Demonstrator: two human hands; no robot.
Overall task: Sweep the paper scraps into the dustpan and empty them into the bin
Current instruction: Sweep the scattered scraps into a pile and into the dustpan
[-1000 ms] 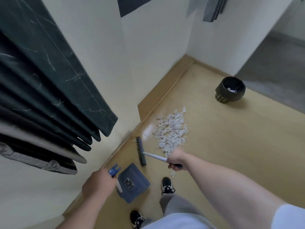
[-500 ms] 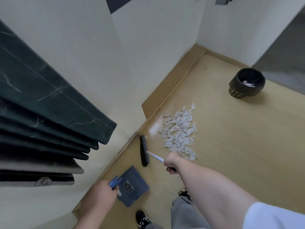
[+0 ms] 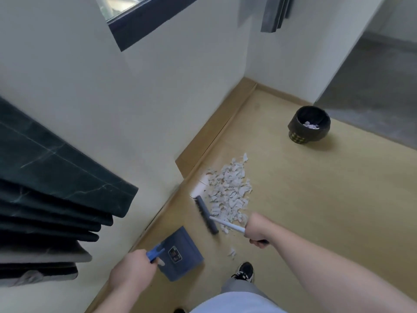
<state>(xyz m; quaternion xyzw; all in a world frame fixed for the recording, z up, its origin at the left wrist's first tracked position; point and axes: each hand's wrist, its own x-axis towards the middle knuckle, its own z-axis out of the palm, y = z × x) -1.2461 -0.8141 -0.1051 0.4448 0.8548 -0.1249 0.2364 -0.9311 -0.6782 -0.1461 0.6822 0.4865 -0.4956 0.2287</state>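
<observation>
R hand (image 3: 257,231) grip clenching brush (image 3: 206,214) handle, head lying along scraps (image 3: 229,192) edge, L hand (image 3: 133,271) fist gripping dustpan (image 3: 180,254), mouth facing brush.

There is a single view, taken from the person's head and looking steeply forward and down along both forearms to the floor (image 3: 316,199). The wide-angle lens bends the walls and the window frame (image 3: 144,23) at the top edge. Near the lens are the left hand (image 3: 133,271) and right hand (image 3: 257,230); the bin (image 3: 309,125) stands farther off, toward the upper right, in the room's corner area.
</observation>
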